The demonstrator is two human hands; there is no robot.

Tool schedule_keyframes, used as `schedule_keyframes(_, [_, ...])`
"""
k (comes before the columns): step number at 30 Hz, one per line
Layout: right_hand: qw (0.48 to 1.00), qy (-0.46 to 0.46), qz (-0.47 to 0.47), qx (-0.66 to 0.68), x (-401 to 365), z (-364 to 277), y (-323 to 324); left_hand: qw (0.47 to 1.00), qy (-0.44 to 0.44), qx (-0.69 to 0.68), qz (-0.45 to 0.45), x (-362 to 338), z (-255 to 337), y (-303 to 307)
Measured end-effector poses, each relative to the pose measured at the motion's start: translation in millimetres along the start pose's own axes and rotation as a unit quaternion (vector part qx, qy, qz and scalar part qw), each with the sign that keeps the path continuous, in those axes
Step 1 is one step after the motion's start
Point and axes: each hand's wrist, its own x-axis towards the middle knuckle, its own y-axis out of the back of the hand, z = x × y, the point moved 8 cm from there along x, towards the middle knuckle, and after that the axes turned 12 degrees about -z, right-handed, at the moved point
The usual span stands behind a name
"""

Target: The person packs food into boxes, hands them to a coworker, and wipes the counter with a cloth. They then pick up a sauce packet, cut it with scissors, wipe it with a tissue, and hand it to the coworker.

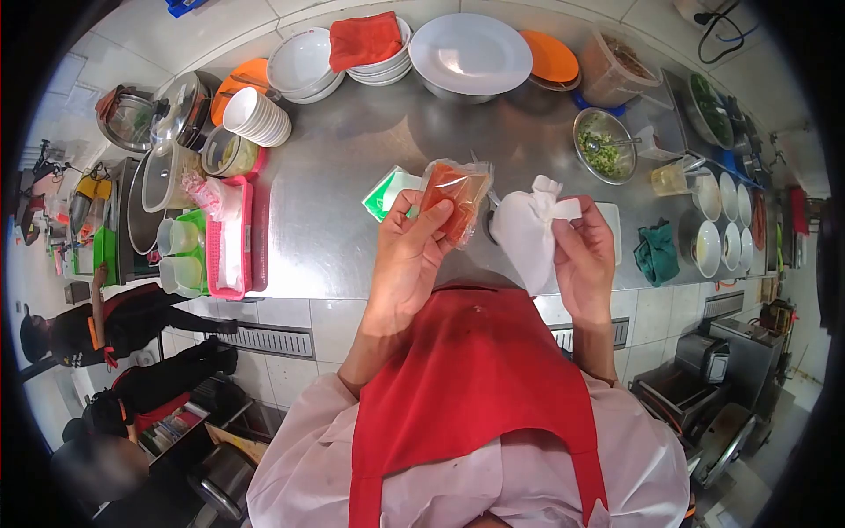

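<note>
My left hand (407, 251) pinches a clear plastic packet (456, 195) of orange-brown contents, raised over the steel counter. Between the thumb and fingers of my right hand (585, 255) is the gathered top of a white pouch (524, 233), whose full lower part hangs to the left; it looks like cloth or thin film. Just behind my left hand, a green-and-white packet (385, 195) lies on the counter. A pale flat item (613, 231) shows partly behind my right hand. Part of a metal utensil is visible between the two held things, mostly hidden.
Stacked bowls (299, 60), a large white plate (471, 53) and a red cloth (364, 40) line the back. Left stand paper cups (255, 117) and a pink basket (231, 238). Right are a bowl of chopped greens (605, 157), a green cloth (657, 253) and small white bowls (708, 246). Other people stand far left.
</note>
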Motion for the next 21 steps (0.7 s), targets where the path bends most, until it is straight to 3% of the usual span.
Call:
schedule_keyframes(2, [0.996, 0.004, 0.008, -0.084, 1, 2, -4, 1.000, 0.002, -0.002, -0.008, 0, -2, 0])
schedule_keyframes(12, [0.996, -0.046, -0.040, -0.069, 11, 15, -46, 0.998, -0.047, 0.033, -0.030, -2, 6, -10])
schedule_keyframes(21, [0.993, -0.038, -0.054, -0.102, 9, 13, -48, 0.993, -0.007, 0.092, -0.074, -1, 3, -10])
